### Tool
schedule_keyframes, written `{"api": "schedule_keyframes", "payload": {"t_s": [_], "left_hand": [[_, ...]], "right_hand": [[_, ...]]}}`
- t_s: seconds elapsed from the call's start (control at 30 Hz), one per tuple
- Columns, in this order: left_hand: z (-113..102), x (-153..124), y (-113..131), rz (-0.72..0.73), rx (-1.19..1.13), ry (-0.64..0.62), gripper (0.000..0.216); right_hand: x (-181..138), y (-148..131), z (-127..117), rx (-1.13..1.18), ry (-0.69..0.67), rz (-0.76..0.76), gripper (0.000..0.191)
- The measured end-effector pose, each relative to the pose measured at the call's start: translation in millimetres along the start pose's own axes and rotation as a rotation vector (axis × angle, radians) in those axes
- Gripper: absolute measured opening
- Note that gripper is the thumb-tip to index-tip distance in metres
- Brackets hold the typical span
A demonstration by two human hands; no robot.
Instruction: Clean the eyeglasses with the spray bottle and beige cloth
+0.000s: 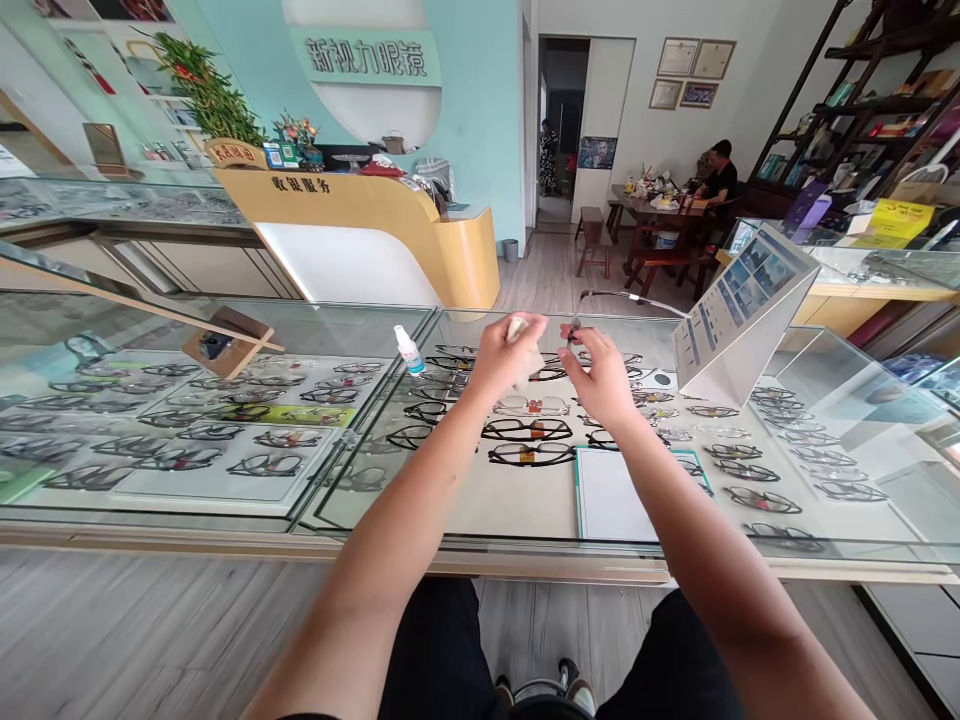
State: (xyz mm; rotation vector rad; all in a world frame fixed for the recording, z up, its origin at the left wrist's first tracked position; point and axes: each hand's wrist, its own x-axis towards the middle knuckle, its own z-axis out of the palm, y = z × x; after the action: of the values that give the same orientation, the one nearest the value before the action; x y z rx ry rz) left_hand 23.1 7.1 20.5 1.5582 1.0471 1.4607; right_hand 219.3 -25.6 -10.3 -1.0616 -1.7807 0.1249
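Note:
Both my hands are raised above a glass display counter (390, 520). My left hand (504, 358) is closed around a pale cleaning cloth (525, 352). My right hand (602, 378) pinches a pair of glasses (600, 300) near the hinge; one thin temple arm sticks out to the right toward a slanted display board. The cloth is pressed against the glasses between my hands. A small white spray bottle (409, 350) with a blue label stands on the glass left of my left hand.
Under the glass lie several rows of spectacle frames (529, 430) and a white sheet (611, 495). A slanted display board (739, 315) stands at right, a wooden mirror stand (225, 340) at left. Behind are a yellow reception desk (390, 225) and a seated person (718, 175) at a table.

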Motion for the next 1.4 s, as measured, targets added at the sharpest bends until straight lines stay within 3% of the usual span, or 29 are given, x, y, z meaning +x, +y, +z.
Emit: {"api": "schedule_keyframes", "payload": {"t_s": [0.13, 0.2, 0.33, 0.57, 0.67, 0.73, 0.83, 0.9, 0.97, 1.1, 1.2, 1.3, 1.4], "left_hand": [[-31.6, 23.6, -14.1, -0.120, 0.077, 0.182, 0.025], [-47.7, 32.2, -23.1, -0.236, 0.180, 0.168, 0.019], [-71.3, 38.6, -36.4, -0.380, 0.477, 0.122, 0.031], [-89.7, 37.9, -44.3, -0.384, 0.828, 0.133, 0.020], [-90.8, 36.1, -39.4, -0.367, 0.851, 0.173, 0.013], [-91.6, 34.9, -33.5, -0.248, 0.818, 0.272, 0.009], [-96.0, 34.6, -26.7, -0.109, 0.794, 0.570, 0.044], [-101.1, 35.7, -26.9, -0.147, 0.773, 0.759, 0.071], [-107.4, 37.6, -31.4, -0.255, 0.735, 0.834, 0.086], [-121.6, 40.7, -44.9, -0.522, 0.638, 0.681, 0.087], [-130.8, 40.5, -49.7, -0.612, 0.590, 0.590, 0.080], [-132.9, 40.5, -46.3, -0.583, 0.576, 0.580, 0.068], [-120.7, 43.0, -37.4, -0.443, 0.519, 0.575, 0.057]], "right_hand": [[-0.5, 3.2, 0.0, 0.004, 0.039, 0.022, 0.025], [-0.9, 3.6, 0.7, 0.003, 0.043, 0.026, 0.025], [-1.8, 2.6, 1.4, -0.008, 0.036, 0.017, 0.025], [-2.3, 1.5, 0.2, -0.018, 0.053, 0.011, 0.025], [-2.4, 1.1, -0.8, -0.016, 0.049, 0.013, 0.024], [-2.6, 0.8, -1.4, -0.014, 0.050, 0.012, 0.023], [-2.8, 0.3, -1.7, -0.020, 0.060, 0.001, 0.022], [-3.0, -0.1, -1.5, -0.022, 0.062, -0.002, 0.021], [-3.2, -0.5, -1.2, -0.017, 0.061, -0.003, 0.020], [-3.4, -0.5, -1.0, -0.012, 0.063, -0.010, 0.020], [-3.1, 0.4, -1.2, -0.020, 0.056, -0.003, 0.020], [-2.8, 0.2, -1.3, -0.015, 0.049, 0.004, 0.021], [-2.7, -1.7, -0.8, -0.005, 0.042, -0.002, 0.023]]}}
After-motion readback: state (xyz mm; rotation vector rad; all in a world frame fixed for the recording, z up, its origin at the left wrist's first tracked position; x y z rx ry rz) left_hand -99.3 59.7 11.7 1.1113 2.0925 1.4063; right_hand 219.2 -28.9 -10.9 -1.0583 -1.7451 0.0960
